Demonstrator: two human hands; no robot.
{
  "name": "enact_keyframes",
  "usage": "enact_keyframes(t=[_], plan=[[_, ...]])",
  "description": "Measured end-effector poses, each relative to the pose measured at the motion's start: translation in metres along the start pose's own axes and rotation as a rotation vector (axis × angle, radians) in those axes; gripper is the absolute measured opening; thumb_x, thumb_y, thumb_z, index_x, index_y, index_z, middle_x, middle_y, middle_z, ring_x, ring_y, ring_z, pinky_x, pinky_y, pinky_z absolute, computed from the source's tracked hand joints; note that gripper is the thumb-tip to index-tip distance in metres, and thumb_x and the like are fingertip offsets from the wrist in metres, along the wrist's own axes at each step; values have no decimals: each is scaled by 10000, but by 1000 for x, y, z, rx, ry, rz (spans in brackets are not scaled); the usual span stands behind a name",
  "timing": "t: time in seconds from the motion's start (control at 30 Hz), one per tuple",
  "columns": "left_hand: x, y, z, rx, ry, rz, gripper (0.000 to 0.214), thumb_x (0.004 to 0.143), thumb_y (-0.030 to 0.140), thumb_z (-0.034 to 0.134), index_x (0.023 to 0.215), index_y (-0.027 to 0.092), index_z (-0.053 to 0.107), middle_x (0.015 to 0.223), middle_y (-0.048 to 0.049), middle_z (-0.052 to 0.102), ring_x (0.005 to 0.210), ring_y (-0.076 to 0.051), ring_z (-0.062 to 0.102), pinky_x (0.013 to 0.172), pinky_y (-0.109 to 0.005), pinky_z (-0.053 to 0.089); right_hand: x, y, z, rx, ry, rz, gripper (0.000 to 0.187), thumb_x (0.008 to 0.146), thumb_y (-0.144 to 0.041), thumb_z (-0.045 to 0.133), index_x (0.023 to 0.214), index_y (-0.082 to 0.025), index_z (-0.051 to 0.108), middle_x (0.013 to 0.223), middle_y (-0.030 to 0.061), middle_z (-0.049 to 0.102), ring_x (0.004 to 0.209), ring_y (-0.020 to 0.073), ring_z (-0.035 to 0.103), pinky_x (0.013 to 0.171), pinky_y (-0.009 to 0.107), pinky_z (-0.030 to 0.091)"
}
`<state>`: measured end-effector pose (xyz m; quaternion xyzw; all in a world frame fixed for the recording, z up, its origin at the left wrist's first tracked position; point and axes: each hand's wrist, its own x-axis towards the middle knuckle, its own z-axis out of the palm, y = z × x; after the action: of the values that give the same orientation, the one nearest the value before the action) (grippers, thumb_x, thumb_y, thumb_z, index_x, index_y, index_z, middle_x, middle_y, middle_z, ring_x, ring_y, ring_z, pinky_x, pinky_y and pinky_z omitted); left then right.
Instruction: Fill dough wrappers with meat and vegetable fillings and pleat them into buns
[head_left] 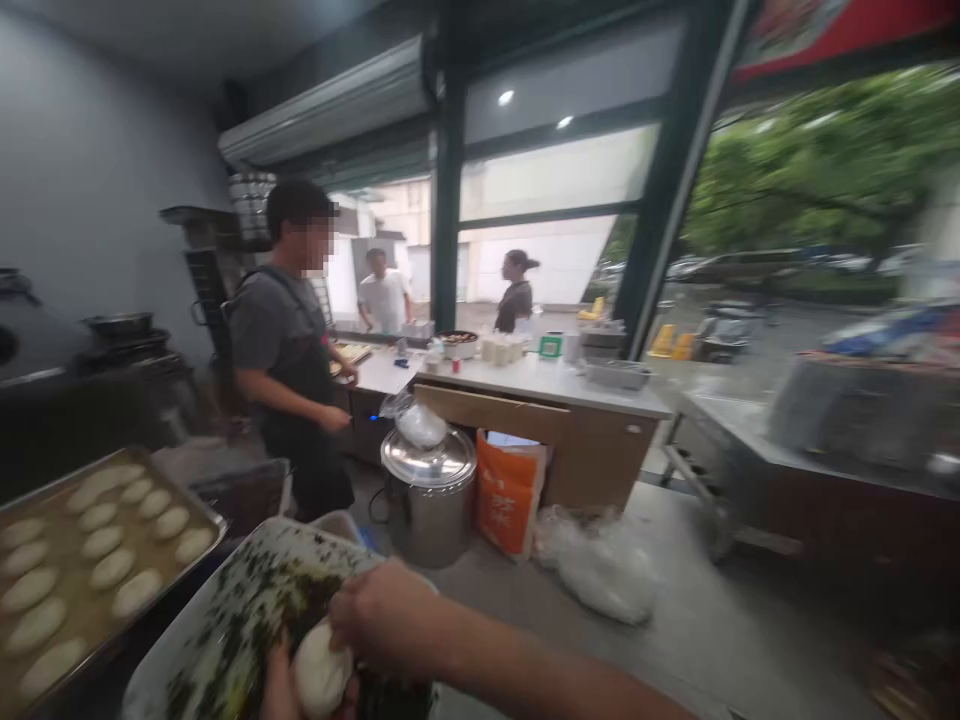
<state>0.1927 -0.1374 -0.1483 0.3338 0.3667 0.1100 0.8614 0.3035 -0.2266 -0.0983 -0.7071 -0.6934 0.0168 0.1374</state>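
Observation:
A round white filled dough bun [322, 672] sits in my left hand [279, 682], whose fingers cup it from the side and below; the lower part of that hand is cut off by the picture's edge. From the right, my right hand [386, 615] reaches over with its fingers pressed together at the bun's upper edge. Beneath both hands is a white tub [161, 640] smeared with dark green chopped filling [300, 585]. To the left lies a metal tray [214, 525] bearing rows of flat round dough pieces [112, 568].
A co-worker [289, 340] in a dark apron stands ahead at a white counter [517, 372]. A lidded steel pot [429, 500], an orange bag [510, 495] and a clear plastic bag [600, 565] are on the floor. Two people are beyond the window.

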Motion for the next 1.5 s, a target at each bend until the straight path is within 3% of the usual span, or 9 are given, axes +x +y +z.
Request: enact_keyframes(t=[0.13,0.4,0.6,0.7,0.87,1.1,1.27,1.4,1.5], plan=[[-5,-7,-5,-121,70,50,340,782,459,397,739,146,525,531,-24,568,411,-127,514,378,-213,362,9,-9,-9,95,29,-16,19,708,-181,539,717,-172,553,720,-6,595,625,112,512,529,203,315],[-18,8,-24,-102,-146,135,579,775,602,195,705,127,518,541,-48,566,305,-104,444,291,-193,254,25,-24,-21,264,1,-91,159,776,-135,416,823,-188,559,718,3,586,666,114,516,596,196,341],[-29,13,-45,-144,6,126,576,740,645,238,648,142,502,443,-15,508,299,-120,459,275,-188,260,40,-51,-19,291,-36,-209,147,816,-157,398,772,-182,536,759,8,569,672,107,513,602,193,334],[-37,18,-61,-156,28,127,582,712,673,267,730,151,524,445,-7,508,309,-132,471,269,-192,280,48,-63,-15,282,-39,-239,158,820,-148,386,734,-182,514,735,2,556,650,99,506,584,187,324],[-58,21,-86,-206,-85,248,590,740,643,257,982,173,520,534,-9,564,327,-122,479,285,-201,321,64,-81,-6,257,-38,-275,154,806,-127,385,734,-181,509,719,-2,555,627,94,499,571,182,316],[-64,24,-104,-336,200,212,582,747,633,260,619,126,515,403,-11,486,305,-114,454,303,-199,285,86,-113,15,141,-85,-381,117,790,-174,420,748,-177,529,717,12,562,623,107,505,557,195,299],[-72,31,-125,-394,173,177,546,738,628,298,678,135,526,465,-21,540,350,-116,482,334,-192,279,106,-129,22,61,-81,-398,157,784,-179,410,677,-161,522,685,16,559,579,102,480,526,206,270],[-75,29,-141,-244,208,384,537,746,619,284,875,160,532,561,-34,600,434,-160,539,386,-228,343,120,-138,26,126,-95,-348,110,732,-157,436,664,-157,523,631,9,550,546,98,458,507,195,264],[-69,26,-151,-202,321,448,532,744,620,293,768,144,527,514,-29,580,406,-141,512,397,-233,348,125,-146,34,169,-112,-316,88,686,-132,450,647,-161,523,611,0,548,547,96,458,511,186,271]])
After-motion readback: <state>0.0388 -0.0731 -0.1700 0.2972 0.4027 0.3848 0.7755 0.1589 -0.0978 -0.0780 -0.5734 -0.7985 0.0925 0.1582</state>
